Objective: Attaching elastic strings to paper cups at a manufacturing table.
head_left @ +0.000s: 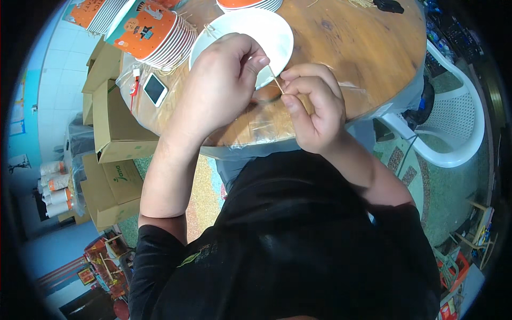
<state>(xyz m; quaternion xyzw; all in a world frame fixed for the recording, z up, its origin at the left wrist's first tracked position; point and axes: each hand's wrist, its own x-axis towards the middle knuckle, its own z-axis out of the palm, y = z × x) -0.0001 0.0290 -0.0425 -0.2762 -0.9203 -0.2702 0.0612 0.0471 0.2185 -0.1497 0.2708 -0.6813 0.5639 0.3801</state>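
Note:
A short length of thin tan cord (276, 80) runs taut between my two hands. My left hand (230, 66) pinches its upper end between thumb and fingertips. The lower end is gripped by the thumb and forefinger of my right hand (314, 101). Just beyond them sits a white round paper tub (277, 34), its pale inside facing me; my left hand covers part of it. A bit of similar cord (209, 32) shows at the tub's left rim.
Stacked orange printed paper tubs (152, 32) stand at the table's left, near a white phone (155, 89) and a red cable (134, 88). Open cardboard boxes (125, 125) are left of the wooden table (368, 64). A white plastic chair (453, 122) stands right. A black object (389, 6) lies at the far edge.

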